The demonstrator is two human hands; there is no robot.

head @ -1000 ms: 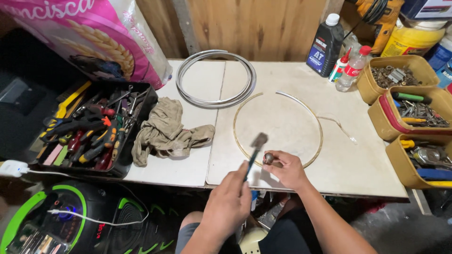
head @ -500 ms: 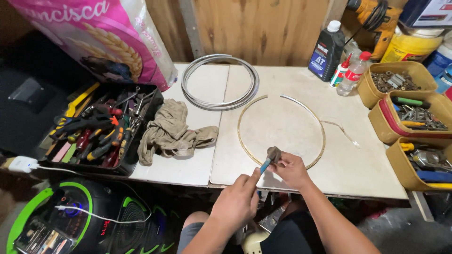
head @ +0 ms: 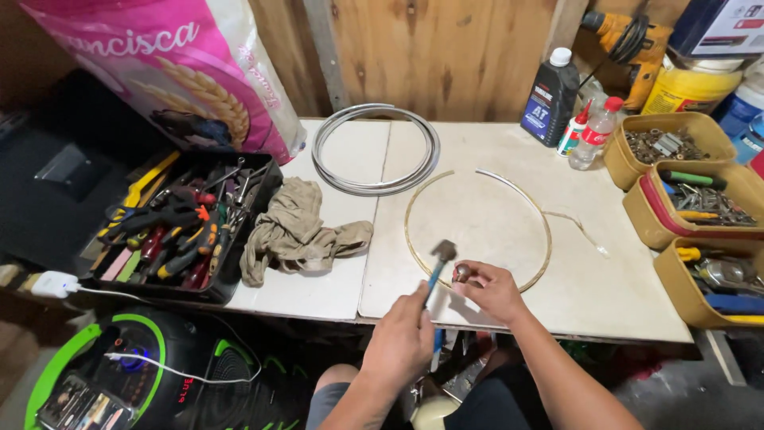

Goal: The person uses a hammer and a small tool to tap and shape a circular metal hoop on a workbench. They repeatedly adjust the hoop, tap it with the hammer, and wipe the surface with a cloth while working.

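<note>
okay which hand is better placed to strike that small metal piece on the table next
Probably the left hand: it already grips the hammer, whose head is raised just beside the small metal piece. The right hand is busy pinching that piece.

From where I'm watching, the small hammer (head: 439, 263) in my left hand (head: 402, 344) has a dull grey metal head and a blue, plastic-looking handle. The thin hoop (head: 477, 231) at centre frame is brassy metal with a soft sheen, lying on a matt, off-white table (head: 334, 279) that looks scuffed. Upper centre, the coiled rings (head: 374, 148) are brighter silvery metal. The rag (head: 298, 231) left of centre is crumpled khaki cloth. Back wall (head: 446, 48) is bare, grainy wood. The pink sack (head: 167, 72) upper left looks glossy, like woven plastic.
</note>
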